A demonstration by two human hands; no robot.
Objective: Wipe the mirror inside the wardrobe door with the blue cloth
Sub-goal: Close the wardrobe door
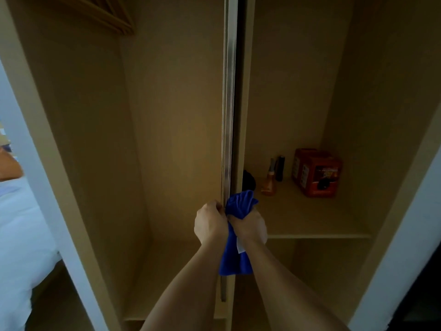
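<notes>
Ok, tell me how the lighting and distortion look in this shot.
Head view: dim, warm light inside the wardrobe; brighter daylight on the white bedding at left; wide-angle lens bows the side panels outward; the orange boxes on the shelf look soft, their print unreadable.

a: one view only, head-mounted, looking forward and down into the open wardrobe (pixel 176 115).

b: and close in. forearms rise from the bottom edge, both hands meeting near the centre at the vertical metal strip (pixel 228 103).

a: wide lens, walls bowing outward, shelf (pixel 310 216) off right.
</notes>
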